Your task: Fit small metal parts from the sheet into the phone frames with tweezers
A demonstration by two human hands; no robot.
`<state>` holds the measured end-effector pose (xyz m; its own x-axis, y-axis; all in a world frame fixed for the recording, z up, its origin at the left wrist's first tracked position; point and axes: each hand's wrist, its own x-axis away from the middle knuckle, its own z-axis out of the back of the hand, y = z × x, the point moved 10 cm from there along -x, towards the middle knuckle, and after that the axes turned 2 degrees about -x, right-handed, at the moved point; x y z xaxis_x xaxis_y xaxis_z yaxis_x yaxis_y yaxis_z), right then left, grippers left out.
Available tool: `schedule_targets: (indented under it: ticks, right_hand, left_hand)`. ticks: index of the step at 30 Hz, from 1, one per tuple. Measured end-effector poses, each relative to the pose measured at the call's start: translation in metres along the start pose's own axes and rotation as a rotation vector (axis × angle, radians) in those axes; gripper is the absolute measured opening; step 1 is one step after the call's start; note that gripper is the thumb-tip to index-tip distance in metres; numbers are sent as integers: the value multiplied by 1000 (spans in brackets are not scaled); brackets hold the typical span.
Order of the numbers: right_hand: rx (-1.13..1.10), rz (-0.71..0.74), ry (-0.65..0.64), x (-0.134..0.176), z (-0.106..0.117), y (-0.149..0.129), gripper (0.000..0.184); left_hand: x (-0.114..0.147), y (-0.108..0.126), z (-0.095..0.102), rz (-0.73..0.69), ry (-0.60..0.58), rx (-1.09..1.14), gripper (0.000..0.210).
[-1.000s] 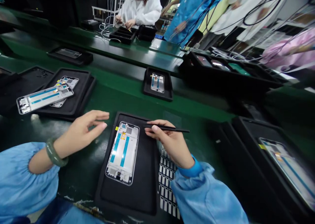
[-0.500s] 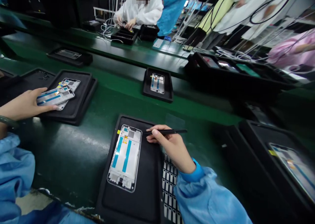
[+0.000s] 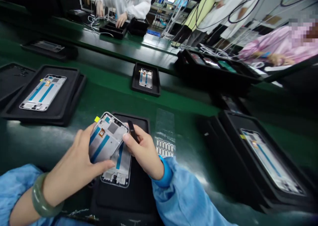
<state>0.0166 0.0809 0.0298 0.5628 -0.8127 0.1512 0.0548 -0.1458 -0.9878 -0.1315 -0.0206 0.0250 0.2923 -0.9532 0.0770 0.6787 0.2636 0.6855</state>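
My left hand (image 3: pixel 77 156) grips a silver phone frame (image 3: pixel 109 133) by its sides, tilted above the black tray. Blue strips, a small orange flex connector and a yellow tab (image 3: pixel 96 119) show on it. My right hand (image 3: pixel 144 146) pinches the upper right corner of that frame. A slim black tool (image 3: pixel 132 130), which looks like tweezers, is also held in the right fingers; its tip is hidden. Beneath the held frame, a second phone frame (image 3: pixel 121 178) lies on the tray (image 3: pixel 139 199), partly covered by the first and by my left thumb.
Stacked trays (image 3: pixel 71 86) at left bear another phone frame (image 3: pixel 43 91). A small tray (image 3: pixel 155 90) with a frame lies ahead. To the right stands a tray stack (image 3: pixel 223 159). A clear sheet of small metal parts (image 3: pixel 165 148) lies beside my right wrist. A co-worker (image 3: pixel 124 7) sits opposite.
My left hand has brought a phone frame from the left tray over to the middle tray. My right hand has moved left and now touches its corner, keeping the black tool.
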Motion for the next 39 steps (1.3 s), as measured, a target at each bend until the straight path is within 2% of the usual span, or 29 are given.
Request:
schedule_targets:
  ticks: [2,4,7,9,11,14,16,19,22,23,27,29,30,32,34,39]
  right_hand:
    - [-33,-52,47,-1,6,9,35]
    - [-77,-114,44,-3,11,19,38]
    - [-119,-182,2,-5,15,29,40]
    - [-60,-169,-12,-8,19,27,40]
    - [135,-63,32,-12,30,13,41]
    - [588,129,200,-10,51,-16,37]
    - [782,163,264,-7,60,-24,32]
    - [850,146,260,-4,67,-19,34]
    - [877,129,232,-4,71,-10,41]
    - [887,132,218,-5,72,-8,43]
    - [907,181,185,-8,72,-8,42]
    - [910,211,192,-9,73,-10,42]
    - [915,226,201,-9,74,-11,42]
    - [931,247,227,-9,76,-13,41]
    - [947,253,248,-9,78,-13,41]
    - [941,243,240,-11,77,-11,38]
  left_hand:
    - [4,2,-25,15,-144,183,63]
    - [6,2,-38,42,-254,356,50]
    - [1,1,-44,96,-314,581,54]
    - [-3,1,-45,139,-332,714,58]
    - [-7,-2,-43,193,-323,813,62]
    - [-10,-13,-35,294,-251,893,67]
    - [-11,-19,-26,307,-172,905,68]
    - [-15,-25,2,204,25,784,65]
    - [-22,-48,54,169,283,580,65]
    - [-24,-62,79,192,374,517,63]
    - [-22,-117,205,319,730,157,50]
    - [-22,-136,256,365,805,10,47]
    - [-25,-144,272,385,794,-42,43]
    - [-29,-157,290,414,770,-112,39]
    - [-34,-166,293,424,743,-141,39]
    - [-59,-174,267,369,646,-47,38]
